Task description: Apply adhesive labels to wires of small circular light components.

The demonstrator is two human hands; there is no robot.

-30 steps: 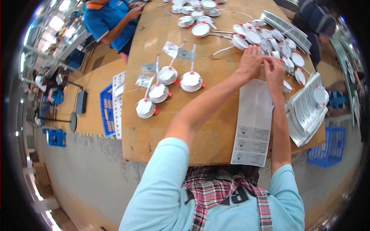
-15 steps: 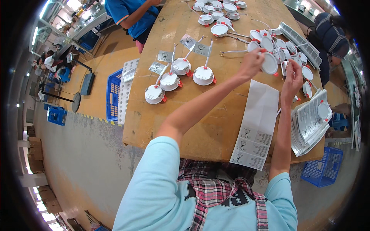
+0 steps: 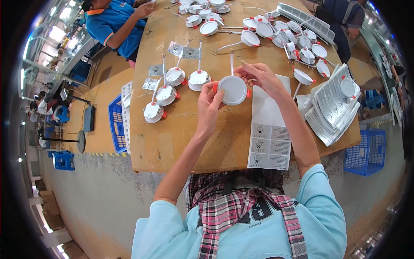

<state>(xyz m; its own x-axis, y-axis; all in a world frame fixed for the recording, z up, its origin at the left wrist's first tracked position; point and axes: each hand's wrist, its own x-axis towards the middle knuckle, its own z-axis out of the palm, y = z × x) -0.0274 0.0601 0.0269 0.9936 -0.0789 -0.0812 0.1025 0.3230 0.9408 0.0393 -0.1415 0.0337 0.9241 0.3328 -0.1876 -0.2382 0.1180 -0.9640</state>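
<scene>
My left hand (image 3: 209, 107) grips a round white downlight (image 3: 233, 91) by its left edge, with the flat front face up. Red clips stick out on both sides of it, and a white cable (image 3: 232, 61) points away from me. At its upper right edge is my right hand (image 3: 262, 80), fingers bent and drawn together. What those fingers pinch, if anything, is hidden. Below that hand lies a white sheet of printed labels (image 3: 270, 113). Left of my hands, several downlights (image 3: 199, 80) stand face down, their cables upright with silver label flags (image 3: 191, 53).
A loose pile of downlights (image 3: 264, 30) covers the table's far right, beside a white slotted tray (image 3: 305, 21). Stacked label sheets (image 3: 327, 114) lie at right with a downlight (image 3: 347, 87) on top. Blue crates (image 3: 365, 152) flank the table (image 3: 172, 146). A co-worker (image 3: 114, 26) stands far left.
My left hand has drawn the downlight from the pile back toward my front. My right hand has swung left to join it above the label sheet. The whole view has shifted.
</scene>
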